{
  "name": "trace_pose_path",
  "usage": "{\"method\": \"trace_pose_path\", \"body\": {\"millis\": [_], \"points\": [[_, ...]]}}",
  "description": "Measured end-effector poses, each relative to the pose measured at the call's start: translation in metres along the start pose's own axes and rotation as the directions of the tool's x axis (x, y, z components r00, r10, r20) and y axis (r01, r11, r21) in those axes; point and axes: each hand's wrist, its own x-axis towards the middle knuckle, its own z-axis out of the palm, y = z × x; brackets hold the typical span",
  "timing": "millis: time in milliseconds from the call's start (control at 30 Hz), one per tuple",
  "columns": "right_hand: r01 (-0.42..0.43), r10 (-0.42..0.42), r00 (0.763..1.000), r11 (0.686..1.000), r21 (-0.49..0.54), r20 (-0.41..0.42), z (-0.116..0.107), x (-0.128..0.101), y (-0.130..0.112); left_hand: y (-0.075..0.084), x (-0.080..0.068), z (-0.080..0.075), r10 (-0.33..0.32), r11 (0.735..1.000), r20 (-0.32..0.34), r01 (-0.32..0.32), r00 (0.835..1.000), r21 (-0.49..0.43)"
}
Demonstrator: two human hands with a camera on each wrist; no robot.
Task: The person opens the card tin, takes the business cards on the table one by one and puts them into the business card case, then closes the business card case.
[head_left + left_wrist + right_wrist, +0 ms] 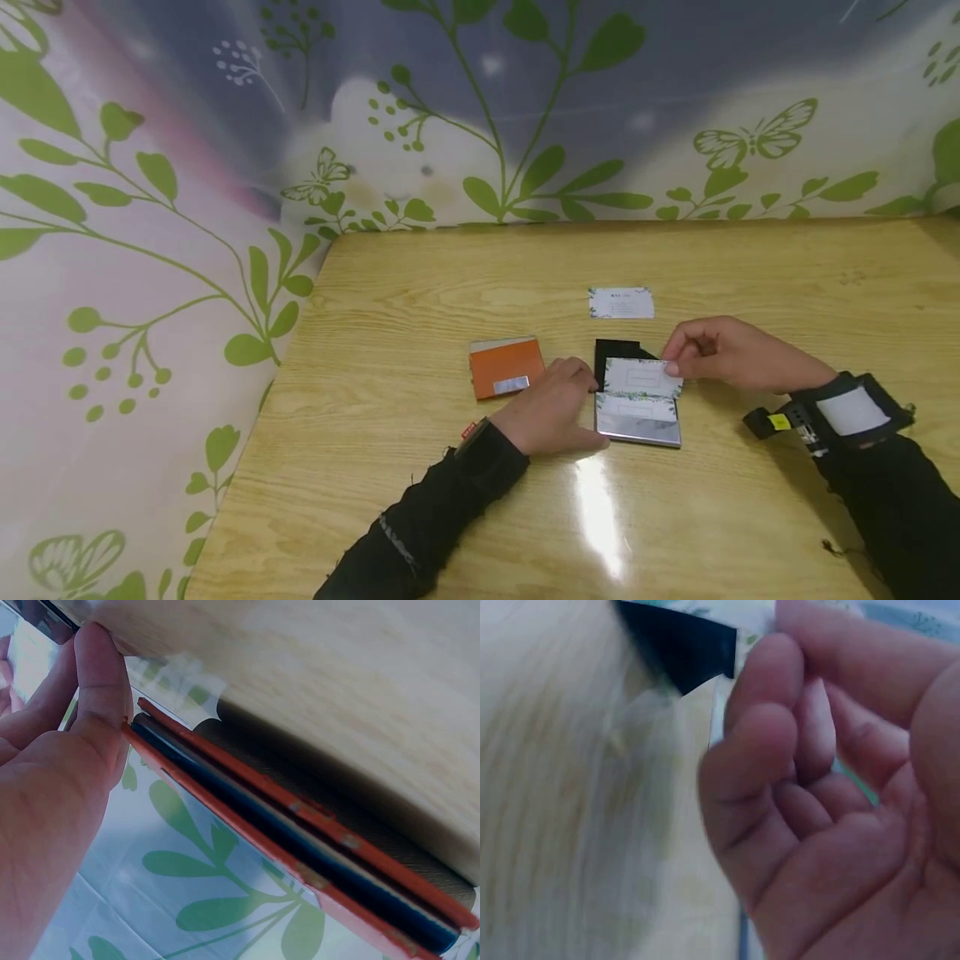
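I see my right hand (708, 350) pinching a white leaf-printed business card (642, 377) just left of its fingertips, over the open silver metal card case (638, 415) that my left hand (551, 408) steadies, fingers flat against its left edge, on the counter (420, 283).

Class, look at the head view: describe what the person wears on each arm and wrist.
Both arms are in black long sleeves. The left sleeve has a frayed cuff and a small red tag at the wrist. The right wrist carries a black strap-on device with a white rectangular panel, a yellow sticker and a short black stub. The hands are bare.
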Motion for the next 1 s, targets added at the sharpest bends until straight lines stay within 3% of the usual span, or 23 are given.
{"method": "trace_pose_path", "body": {"millis": [133, 300, 467, 633, 867, 1000], "points": [[0.018, -0.018, 0.999, 1.0, -0.001, -0.033, 0.002, 0.003, -0.003, 0.0, -0.001, 0.0, -0.001, 1.0, -0.001, 0.001, 1.0, -0.008], [0.007, -0.008, 0.999, 1.0, 0.012, 0.047, 0.003, 0.004, -0.001, 0.0, -0.001, 0.0, 0.0, 1.0, 0.007, 0.0, 1.0, -0.014], [0.023, -0.024, 0.998, 1.0, 0.018, 0.057, 0.003, 0.001, 0.002, -0.001, 0.0, -0.001, -0.012, 1.0, 0.013, 0.012, 1.0, -0.002], [-0.011, 0.018, 0.996, 0.996, -0.089, 0.084, 0.014, 0.002, 0.003, -0.001, 0.001, 0.0, -0.009, 1.0, 0.012, 0.009, 1.0, -0.001], [-0.051, 0.059, 0.998, 0.968, -0.245, 0.024, 0.023, 0.002, 0.001, -0.001, 0.001, 0.0, 0.004, 1.0, -0.002, -0.004, 1.0, 0.006], [-0.058, 0.067, 0.997, 0.966, -0.251, 0.028, 0.024, 0.002, 0.001, -0.001, 0.001, 0.0, 0.01, 1.0, -0.005, -0.01, 1.0, 0.016]]}}
